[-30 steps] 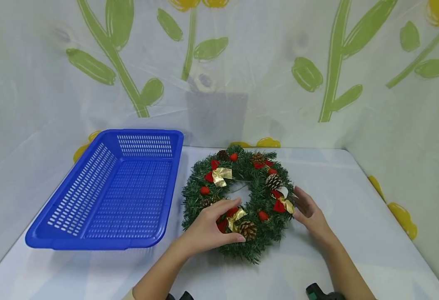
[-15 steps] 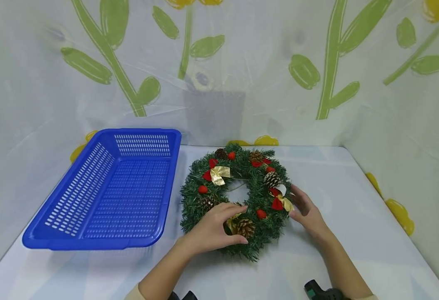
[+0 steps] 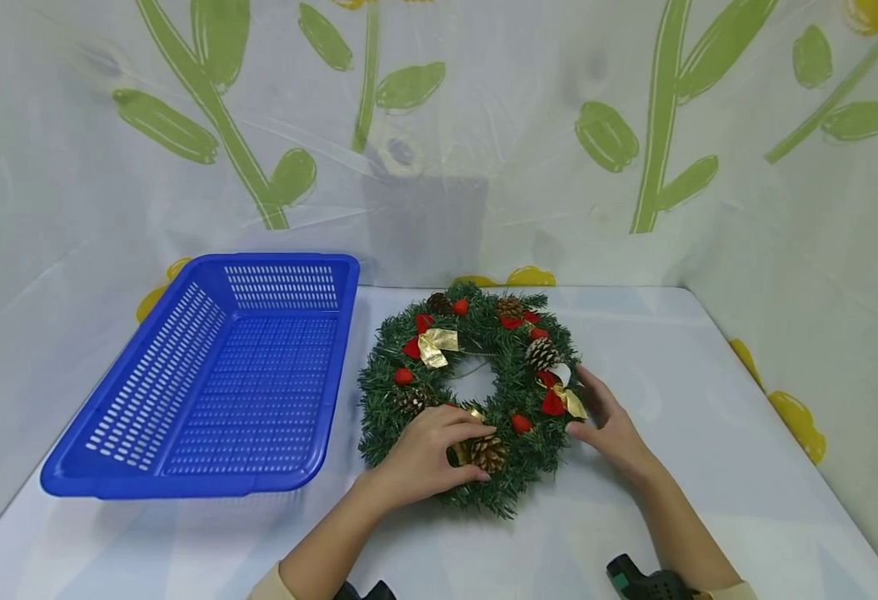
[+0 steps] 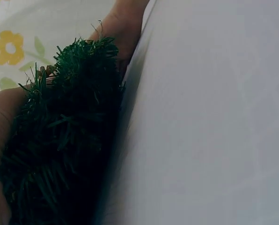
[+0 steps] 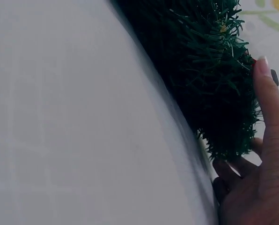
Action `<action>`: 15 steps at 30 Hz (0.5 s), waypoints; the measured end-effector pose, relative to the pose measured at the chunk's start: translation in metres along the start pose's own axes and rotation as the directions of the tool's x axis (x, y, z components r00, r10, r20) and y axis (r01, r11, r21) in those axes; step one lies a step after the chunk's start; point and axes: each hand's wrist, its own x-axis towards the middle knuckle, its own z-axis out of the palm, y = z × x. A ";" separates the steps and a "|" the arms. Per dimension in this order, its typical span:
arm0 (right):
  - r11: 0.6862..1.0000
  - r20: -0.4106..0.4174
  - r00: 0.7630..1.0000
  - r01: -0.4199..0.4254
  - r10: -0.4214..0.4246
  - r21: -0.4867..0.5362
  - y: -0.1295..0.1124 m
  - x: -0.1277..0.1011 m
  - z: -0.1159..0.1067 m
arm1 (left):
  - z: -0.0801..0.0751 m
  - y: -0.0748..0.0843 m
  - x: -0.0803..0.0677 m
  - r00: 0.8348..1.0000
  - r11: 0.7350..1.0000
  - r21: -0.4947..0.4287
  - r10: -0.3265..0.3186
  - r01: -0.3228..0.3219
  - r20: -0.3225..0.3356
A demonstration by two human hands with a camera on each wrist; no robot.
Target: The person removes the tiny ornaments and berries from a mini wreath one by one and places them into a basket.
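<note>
Your left hand [image 3: 420, 458] lies over the near arc of the wreath [image 3: 472, 400], with its fingers [image 3: 463, 417] curled over the top by the pine cone [image 3: 487, 452] and the thumb along the near edge, so it is gripping that arc. Your right hand [image 3: 610, 425] is at the wreath's right rim, beside the red and gold bow [image 3: 559, 400]. In the right wrist view one finger [image 5: 269, 101] stands straight up against the green needles while the others tuck beneath the edge, so that hand is cupping the rim rather than clamping it. I cannot tell how firmly it holds.

The wreath lies flat on the table [image 3: 709, 467], just to the right of the blue basket [image 3: 214, 383] and apart from it. The basket holds nothing that I can see.

As I judge it, you are taking hold with both hands and the wreath has not left the table. The next move calls for an even lift from both sides, keeping the ring level so the bows and cones do not snag. If it goes to the basket, it needs to clear the near wall.

No brand, label or writing can be read anywhere. The backdrop shows only printed green stems and yellow flowers.
</note>
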 end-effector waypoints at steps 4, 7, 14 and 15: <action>1.000 -0.002 1.000 -0.001 0.000 -0.015 0.000 0.000 0.002 | 0.000 0.001 -0.001 1.000 1.000 -0.006 -0.014 0.014 0.000; 1.000 -0.003 1.000 0.001 -0.001 -0.031 -0.001 0.000 0.003 | 0.001 0.001 -0.001 1.000 1.000 -0.016 -0.017 0.017 -0.010; 0.999 -0.005 1.000 -0.007 0.007 -0.041 -0.003 0.000 0.003 | -0.001 -0.001 -0.001 0.998 0.999 -0.017 0.040 -0.041 -0.053; 0.999 -0.004 1.000 -0.006 0.006 -0.038 -0.003 0.000 0.003 | -0.002 -0.001 -0.001 0.997 0.999 -0.021 0.045 -0.046 -0.056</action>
